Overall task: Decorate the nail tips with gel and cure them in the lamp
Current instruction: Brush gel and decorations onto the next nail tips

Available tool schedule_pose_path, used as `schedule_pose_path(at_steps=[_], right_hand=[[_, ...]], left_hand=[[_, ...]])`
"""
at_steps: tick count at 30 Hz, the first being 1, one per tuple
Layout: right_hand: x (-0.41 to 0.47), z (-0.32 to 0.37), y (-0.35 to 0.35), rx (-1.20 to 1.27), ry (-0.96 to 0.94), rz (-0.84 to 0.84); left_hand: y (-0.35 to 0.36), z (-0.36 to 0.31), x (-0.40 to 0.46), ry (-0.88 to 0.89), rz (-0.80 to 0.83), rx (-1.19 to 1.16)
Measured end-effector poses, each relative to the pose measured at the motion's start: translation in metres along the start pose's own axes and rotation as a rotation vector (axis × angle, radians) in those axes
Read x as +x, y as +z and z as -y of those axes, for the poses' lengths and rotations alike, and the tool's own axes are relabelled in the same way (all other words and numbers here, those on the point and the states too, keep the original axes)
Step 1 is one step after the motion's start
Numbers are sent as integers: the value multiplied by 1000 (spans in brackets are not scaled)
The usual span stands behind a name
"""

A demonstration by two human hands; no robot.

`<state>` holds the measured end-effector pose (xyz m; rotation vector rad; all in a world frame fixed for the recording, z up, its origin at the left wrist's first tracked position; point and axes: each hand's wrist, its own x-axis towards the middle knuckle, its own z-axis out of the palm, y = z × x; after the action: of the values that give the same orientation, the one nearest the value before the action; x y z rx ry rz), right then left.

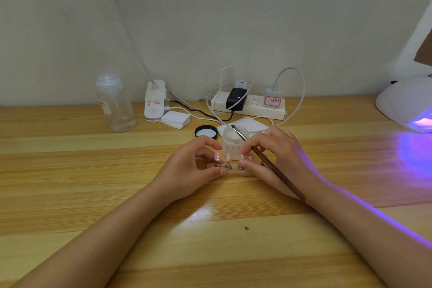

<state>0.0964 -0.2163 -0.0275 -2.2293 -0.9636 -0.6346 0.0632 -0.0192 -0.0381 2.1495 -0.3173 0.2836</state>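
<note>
A clear plastic bottle point(115, 103) with a pump cap stands upright at the left rear of the wooden table point(93, 194). To its right sits a white clip-on lamp base point(154, 101); its flexible neck point(126, 21) rises up and to the left, out of view. A stack of white pads point(175, 119) lies just beside the base. A white power strip point(251, 105) lies against the wall point(233, 18), carrying a black adapter point(236, 99) and two white chargers point(272, 98), with white cables point(301, 91) looping from them.
</note>
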Motion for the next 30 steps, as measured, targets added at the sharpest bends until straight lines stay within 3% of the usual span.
schedule_pose_path(at_steps=[7,17,30], right_hand=[[0,5,2,-85,-207,-131],[1,21,7,131,-42,-239],[0,24,10,219,-27,-237]], left_hand=[[1,-2,-2,23,-20,42],[2,-11,-6,361,-139,230],[2,-12,-5,385,-256,160]])
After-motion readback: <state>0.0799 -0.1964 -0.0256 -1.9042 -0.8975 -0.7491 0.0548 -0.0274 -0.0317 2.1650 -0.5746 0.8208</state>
